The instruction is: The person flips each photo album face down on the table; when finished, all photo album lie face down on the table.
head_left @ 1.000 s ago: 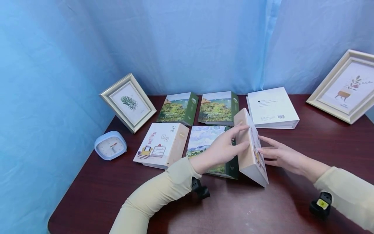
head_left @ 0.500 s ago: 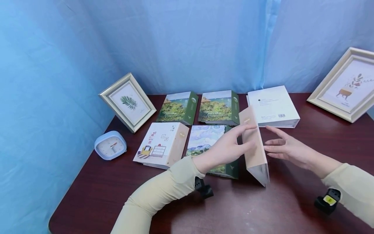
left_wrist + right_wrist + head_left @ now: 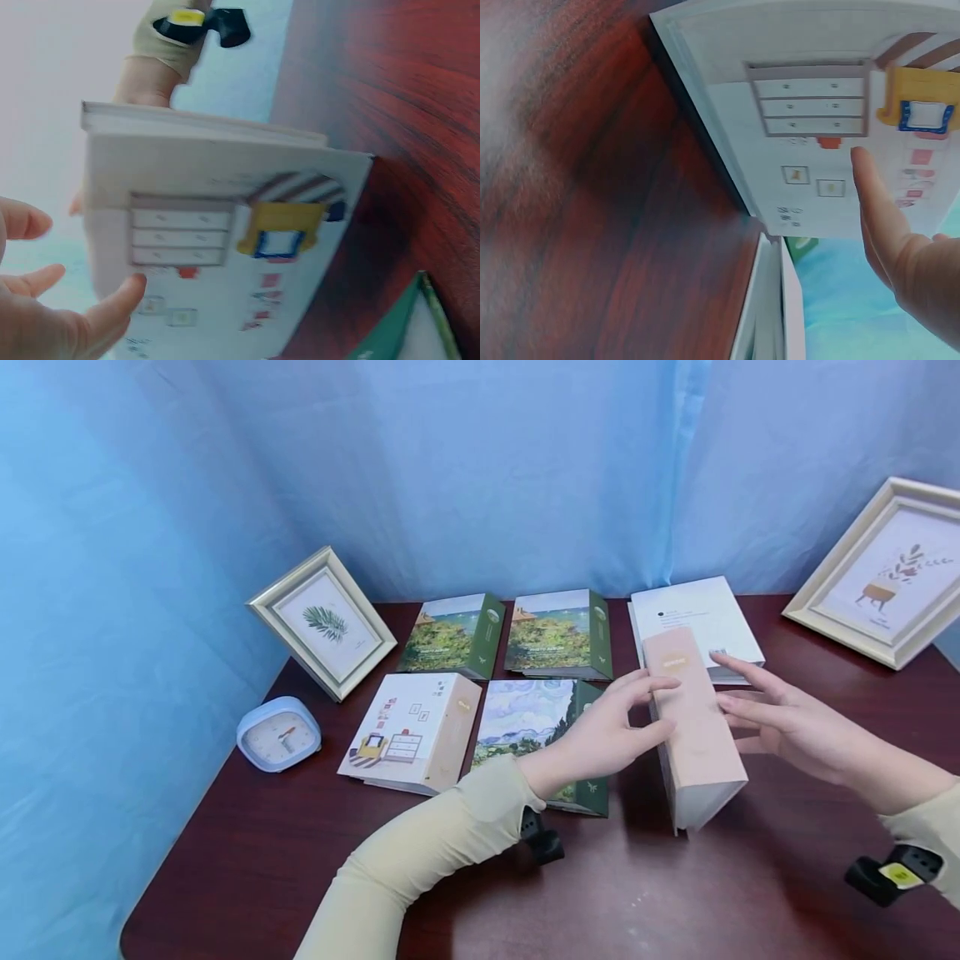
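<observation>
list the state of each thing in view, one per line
pink album: stood on edge, spine up, tilted, held between both hands
left hand: open, straight fingers on the album's left face
right hand: open, fingers on its right face
beige album: flat, shut
three green albums: flat, shut
white album: flat, shut
leaf frame: propped upright
right frame: propped, leaning back
clock: upright

Pale pink-spined album [image 3: 693, 727] between my hands, standing on edge on the dark red table, tipped rightward, illustrated drawer-and-chair cover facing right
</observation>
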A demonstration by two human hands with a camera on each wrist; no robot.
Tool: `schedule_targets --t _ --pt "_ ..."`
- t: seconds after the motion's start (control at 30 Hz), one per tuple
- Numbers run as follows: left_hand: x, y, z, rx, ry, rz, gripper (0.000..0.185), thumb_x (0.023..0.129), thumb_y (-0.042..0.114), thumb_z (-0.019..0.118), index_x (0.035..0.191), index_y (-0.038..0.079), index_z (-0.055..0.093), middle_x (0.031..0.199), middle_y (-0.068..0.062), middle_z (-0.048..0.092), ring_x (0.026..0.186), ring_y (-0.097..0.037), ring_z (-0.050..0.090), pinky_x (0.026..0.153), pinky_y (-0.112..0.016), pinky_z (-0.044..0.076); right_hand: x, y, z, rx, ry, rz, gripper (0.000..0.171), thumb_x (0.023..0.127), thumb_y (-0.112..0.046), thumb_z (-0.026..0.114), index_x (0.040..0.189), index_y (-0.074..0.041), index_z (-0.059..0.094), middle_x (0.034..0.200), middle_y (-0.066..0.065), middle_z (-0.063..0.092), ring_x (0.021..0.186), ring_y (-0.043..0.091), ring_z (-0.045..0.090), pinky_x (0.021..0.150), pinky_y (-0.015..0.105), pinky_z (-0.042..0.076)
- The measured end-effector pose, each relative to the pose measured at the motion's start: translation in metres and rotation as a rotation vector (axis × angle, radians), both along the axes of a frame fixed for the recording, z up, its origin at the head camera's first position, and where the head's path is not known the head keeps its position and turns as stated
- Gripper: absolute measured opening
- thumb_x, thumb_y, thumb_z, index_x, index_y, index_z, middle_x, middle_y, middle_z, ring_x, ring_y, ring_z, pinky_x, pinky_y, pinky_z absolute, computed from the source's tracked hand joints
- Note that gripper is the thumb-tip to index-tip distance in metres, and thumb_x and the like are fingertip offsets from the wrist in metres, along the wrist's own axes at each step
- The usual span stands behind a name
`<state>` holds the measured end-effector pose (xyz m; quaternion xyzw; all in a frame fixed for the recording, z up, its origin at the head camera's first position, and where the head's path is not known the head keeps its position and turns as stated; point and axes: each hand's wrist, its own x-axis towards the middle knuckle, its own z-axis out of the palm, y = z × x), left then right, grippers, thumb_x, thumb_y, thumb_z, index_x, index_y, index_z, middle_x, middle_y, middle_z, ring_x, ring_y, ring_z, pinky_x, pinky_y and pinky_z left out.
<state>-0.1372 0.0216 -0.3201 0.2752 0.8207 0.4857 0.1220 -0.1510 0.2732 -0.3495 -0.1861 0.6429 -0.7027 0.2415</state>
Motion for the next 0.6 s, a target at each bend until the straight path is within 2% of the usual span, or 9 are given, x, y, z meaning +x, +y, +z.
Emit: schedule_targets --t 0.1,0.23,0.3,0.4,0.5,0.6 --pt "-0.005 0.004 -0.01 -0.027 0.013 -0.059 0.049 0.097 0.024 0.055 0.143 0.014 0.043 0.156 -0.003 0.026 0.142 -0.01 0.024 0.111 -0.024 0.029 0.003 0.005 0.004 0.127 0.024 -0.045 0.062 0.101 -0.003 0.034 0.152 -0.027 0.007 0.124 -0.008 0.05 0.103 0.007 0.062 0.077 0.033 0.056" --pt "-0.01 0.007 -0.022 -0.047 -0.029 -0.154 0.062 0.097 0.029 0.054 0.151 0.022 0.025 0.16 0.001 0.004 0.143 -0.009 0.022 0.112 -0.026 0.028 0.005 0.01 0.006 0.281 0.033 -0.095 0.069 0.101 -0.005 0.039 0.153 -0.026 0.001 0.119 -0.01 0.047 0.098 0.008 0.063 0.074 0.037 0.057" --pt "-0.011 0.009 -0.026 -0.069 -0.037 -0.188 0.071 0.095 0.03 0.057 0.153 0.029 0.016 0.16 0.002 -0.002 0.143 -0.01 0.021 0.112 -0.026 0.028 0.006 0.013 0.006 0.318 0.033 -0.109 0.069 0.1 -0.005 0.04 0.154 -0.024 0.0 0.116 -0.015 0.05 0.097 0.01 0.064 0.073 0.039 0.057" --pt "-0.011 0.016 -0.031 -0.114 -0.039 -0.217 0.084 0.09 0.033 0.065 0.152 0.039 0.008 0.159 0.004 -0.008 0.144 -0.009 0.009 0.112 -0.026 0.025 0.006 0.021 0.005 0.379 0.027 -0.125 0.07 0.1 -0.005 0.042 0.154 -0.018 -0.002 0.113 -0.021 0.052 0.096 0.008 0.065 0.072 0.039 0.057" --pt "-0.009 0.026 -0.035 -0.175 0.001 -0.241 0.095 0.084 0.035 0.072 0.151 0.041 0.004 0.158 0.004 -0.011 0.144 -0.01 0.009 0.11 -0.023 0.028 0.006 0.033 0.002 0.408 0.013 -0.131 0.073 0.1 -0.004 0.042 0.153 -0.012 -0.007 0.109 -0.022 0.055 0.095 0.006 0.064 0.071 0.037 0.057" --pt "-0.008 0.037 -0.039 -0.269 0.065 -0.28 0.1 0.082 0.038 0.073 0.152 0.037 0.002 0.158 0.005 -0.012 0.144 -0.011 0.009 0.11 -0.02 0.026 0.008 0.047 -0.004 0.395 -0.014 -0.139 0.075 0.099 -0.001 0.041 0.152 -0.011 -0.01 0.107 -0.02 0.059 0.093 0.006 0.065 0.071 0.035 0.056"
